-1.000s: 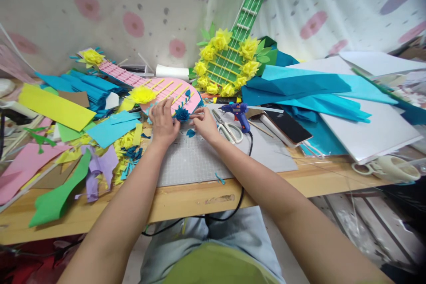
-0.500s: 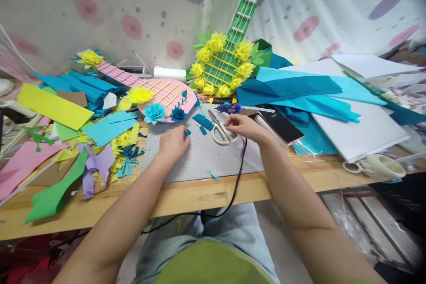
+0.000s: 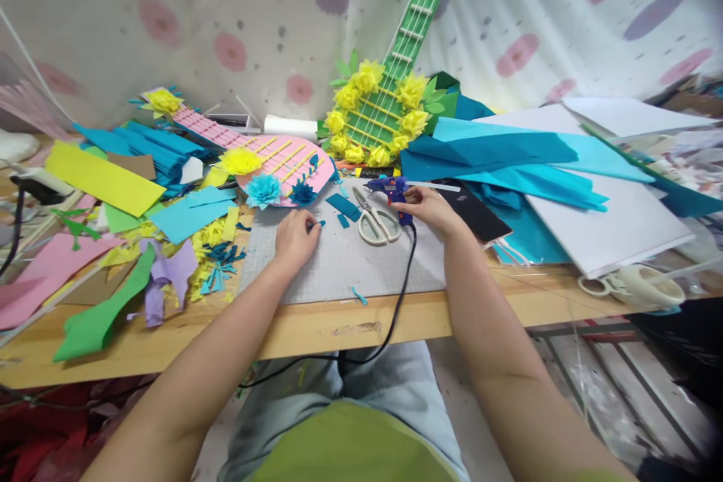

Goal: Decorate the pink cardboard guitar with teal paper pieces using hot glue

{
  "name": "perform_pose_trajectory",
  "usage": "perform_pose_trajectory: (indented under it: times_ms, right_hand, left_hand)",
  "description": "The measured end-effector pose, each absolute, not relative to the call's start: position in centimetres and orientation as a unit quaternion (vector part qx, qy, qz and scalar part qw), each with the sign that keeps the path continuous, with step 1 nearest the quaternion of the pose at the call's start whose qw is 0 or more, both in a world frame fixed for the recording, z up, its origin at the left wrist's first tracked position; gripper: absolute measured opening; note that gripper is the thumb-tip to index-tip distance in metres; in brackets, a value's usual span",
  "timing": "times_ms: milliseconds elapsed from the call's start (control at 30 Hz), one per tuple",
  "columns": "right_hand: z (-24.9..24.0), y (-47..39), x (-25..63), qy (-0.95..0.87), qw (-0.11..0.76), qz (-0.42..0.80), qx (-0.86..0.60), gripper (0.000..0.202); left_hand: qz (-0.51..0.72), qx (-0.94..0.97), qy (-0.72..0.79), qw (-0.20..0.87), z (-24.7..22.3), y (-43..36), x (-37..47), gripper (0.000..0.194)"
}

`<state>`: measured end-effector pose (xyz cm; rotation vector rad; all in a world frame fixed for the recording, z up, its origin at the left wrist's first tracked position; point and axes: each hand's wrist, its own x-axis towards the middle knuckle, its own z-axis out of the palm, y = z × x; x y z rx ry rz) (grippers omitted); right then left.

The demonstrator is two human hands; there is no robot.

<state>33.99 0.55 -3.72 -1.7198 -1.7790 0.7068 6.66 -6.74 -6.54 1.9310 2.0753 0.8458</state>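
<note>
My left hand (image 3: 296,241) rests on the grey cutting mat (image 3: 333,279), its fingers closed on a small dark blue paper piece (image 3: 321,224). My right hand (image 3: 430,209) has its fingers round the handle of a blue glue gun (image 3: 389,185), which lies on the mat with a clear glue stick out of its back. Scissors (image 3: 379,227) with pale handles lie open between the hands. Dark blue paper strips (image 3: 343,205) are beside the scissors. Beyond my left hand is a pink paper guitar (image 3: 294,166) bearing yellow and blue paper flowers.
A green paper guitar (image 3: 389,102) ringed by yellow flowers leans at the back. Coloured paper scraps (image 3: 192,215) crowd the left. Blue crepe paper (image 3: 497,154), a black phone (image 3: 477,212) and a white cup (image 3: 649,286) are at the right. A black cord (image 3: 404,294) crosses the table's front edge.
My right hand has moved slightly right, from beside the scissors onto the glue gun's handle. My left hand stays nearly in place with the paper piece. The view has shifted a little.
</note>
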Motion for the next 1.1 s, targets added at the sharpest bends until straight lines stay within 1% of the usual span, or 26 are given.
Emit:
perform_pose_trajectory:
  times_ms: [100, 200, 267, 367, 433, 500, 533, 600, 700, 800, 933, 1100]
  right_hand:
    - [-4.9, 0.8, 32.2, -0.657, 0.294, 0.24, -0.652, 0.044]
    - [-5.7, 1.1, 31.1, -0.642, 0.284, 0.23, -0.674, 0.041]
    - [-6.2, 1.4, 30.9, -0.628, 0.297, 0.222, -0.685, 0.04]
    - [-6.6, 1.6, 30.9, -0.596, 0.368, 0.247, -0.669, 0.037]
    - [-6.4, 1.2, 30.9, -0.57, 0.437, 0.31, -0.623, 0.037]
    - [-6.0, 0.4, 30.8, -0.564, 0.473, 0.383, -0.558, 0.038]
    - [-5.7, -0.1, 30.7, -0.572, 0.47, 0.412, -0.531, 0.04]
    - [-5.2, -1.1, 30.4, -0.604, 0.432, 0.443, -0.502, 0.042]
    - [-4.7, -2.2, 29.9, -0.649, 0.364, 0.451, -0.493, 0.042]
    - [-4.6, -2.6, 29.3, -0.676, 0.321, 0.441, -0.495, 0.041]
    - [-4.8, -2.6, 28.9, -0.7, 0.305, 0.399, -0.507, 0.038]
    - [-5.0, -2.5, 28.8, -0.698, 0.305, 0.389, -0.518, 0.036]
  left_hand:
    - [0.378, 0.636, 0.661, 0.127, -6.3, -6.9, 6.9, 0.004]
    - [0.449, 0.592, 0.632, 0.22, -6.4, -6.8, 7.3, 0.007]
    - [0.487, 0.548, 0.612, 0.296, -6.7, -6.6, 7.4, 0.012]
    - [0.526, 0.478, 0.589, 0.384, -7.3, -6.2, 7.5, 0.021]
    - [0.543, 0.449, 0.581, 0.407, -7.5, -6.1, 7.4, 0.026]
    - [0.554, 0.434, 0.575, 0.417, -7.6, -6.0, 7.4, 0.028]
    - [0.557, 0.429, 0.574, 0.419, -7.6, -6.0, 7.4, 0.029]
    - [0.56, 0.424, 0.574, 0.421, -7.5, -6.0, 7.4, 0.03]
    - [0.561, 0.418, 0.577, 0.421, -7.3, -6.0, 7.4, 0.029]
    - [0.559, 0.417, 0.576, 0.426, -7.2, -6.1, 7.4, 0.03]
    - [0.558, 0.411, 0.578, 0.43, -7.1, -6.1, 7.4, 0.035]
    - [0.558, 0.413, 0.578, 0.429, -7.1, -6.1, 7.5, 0.035]
